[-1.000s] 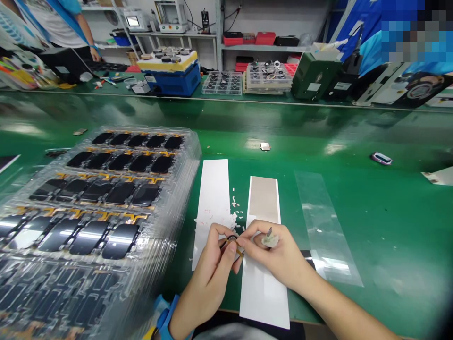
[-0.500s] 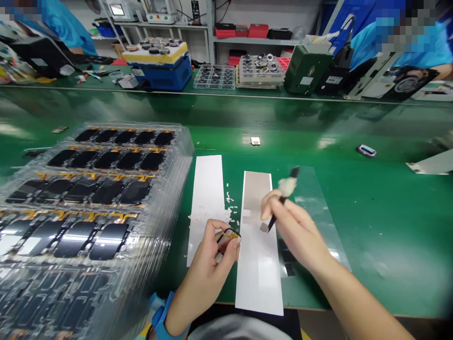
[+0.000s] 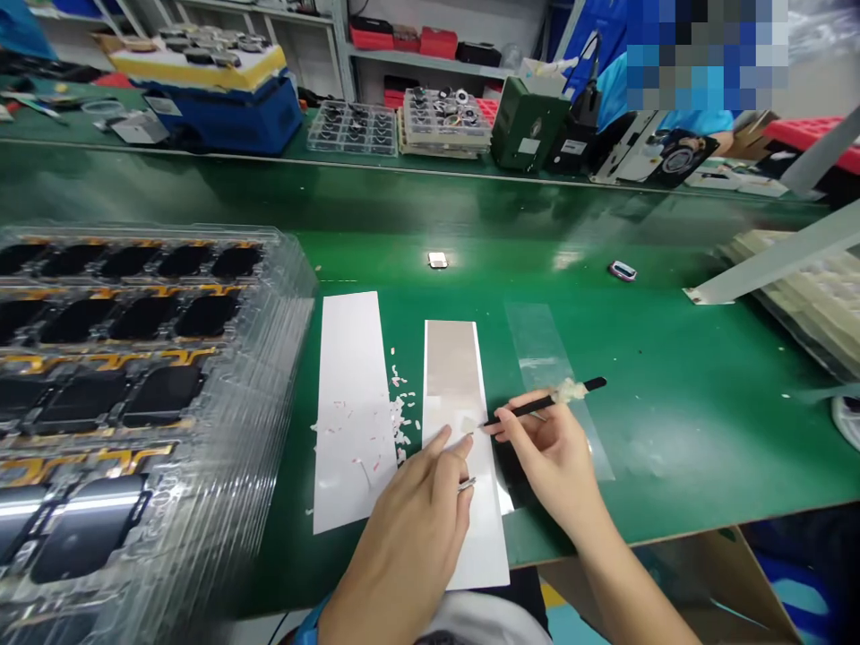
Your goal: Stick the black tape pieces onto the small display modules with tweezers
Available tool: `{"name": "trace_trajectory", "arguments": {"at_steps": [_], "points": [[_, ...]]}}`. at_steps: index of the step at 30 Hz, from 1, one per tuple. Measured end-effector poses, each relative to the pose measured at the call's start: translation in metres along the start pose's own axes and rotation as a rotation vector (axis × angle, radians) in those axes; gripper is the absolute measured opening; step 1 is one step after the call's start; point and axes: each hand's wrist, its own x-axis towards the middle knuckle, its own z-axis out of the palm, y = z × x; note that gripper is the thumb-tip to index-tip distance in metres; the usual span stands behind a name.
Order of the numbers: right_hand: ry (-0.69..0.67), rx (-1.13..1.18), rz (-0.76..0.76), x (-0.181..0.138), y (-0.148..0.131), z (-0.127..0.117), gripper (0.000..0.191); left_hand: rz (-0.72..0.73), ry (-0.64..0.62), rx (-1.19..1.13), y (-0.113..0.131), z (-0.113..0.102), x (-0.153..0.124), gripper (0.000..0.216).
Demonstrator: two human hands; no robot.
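Note:
My right hand holds black tweezers with pale material wrapped round their rear part. Their tips point left, at a small pale square piece on the white sheet with a grey upper part. Two fingertips of my left hand are at that piece's lower edge, over the sheet. Under its curled fingers a thin silvery edge of a small display screen shows; the rest is hidden by the hand. To the left lies a plain white sheet with tiny scraps on it.
Stacked clear plastic trays with black display screens fill the left side. White scraps lie between the sheets. A clear film is on the right, a small white-topped part further back. A slanted grey post stands at right.
The view has turned right. My left hand has moved onto the grey-topped sheet, palm turned down. The tweezers have tipped flatter, and the small square by their tips now lies near my left fingertips.

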Motion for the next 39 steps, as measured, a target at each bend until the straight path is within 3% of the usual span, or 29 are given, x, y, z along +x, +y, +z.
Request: {"name": "trace_trajectory", "arguments": {"at_steps": [8, 13, 15, 20, 26, 33, 39], "points": [[-0.192, -0.007, 0.024, 0.024, -0.011, -0.003, 0.018, 0.003, -0.011, 0.01, 0.0, -0.003, 0.0, 0.014], [-0.277, 0.029, 0.076, 0.041, -0.025, -0.004, 0.025, -0.035, 0.029, -0.113, 0.0, -0.004, 0.001, 0.012], [-0.213, 0.101, 0.075, 0.035, -0.031, -0.004, 0.026, -0.121, 0.082, -0.232, 0.0, -0.006, 0.0, 0.011], [0.139, 0.33, -0.054, -0.012, -0.034, 0.015, 0.017, -0.418, 0.286, -0.789, 0.007, -0.011, 0.002, 0.009], [0.266, 0.392, -0.205, -0.046, -0.031, 0.052, 0.013, -0.413, 0.278, -1.326, 0.017, -0.008, 0.01, 0.021], [0.345, 0.354, -0.336, -0.044, -0.031, 0.061, 0.015, -0.486, 0.321, -1.379, 0.028, -0.004, 0.011, 0.019], [0.356, 0.359, -0.346, -0.047, -0.03, 0.062, 0.016, -0.488, 0.342, -1.388, 0.03, -0.001, 0.011, 0.022]]}}
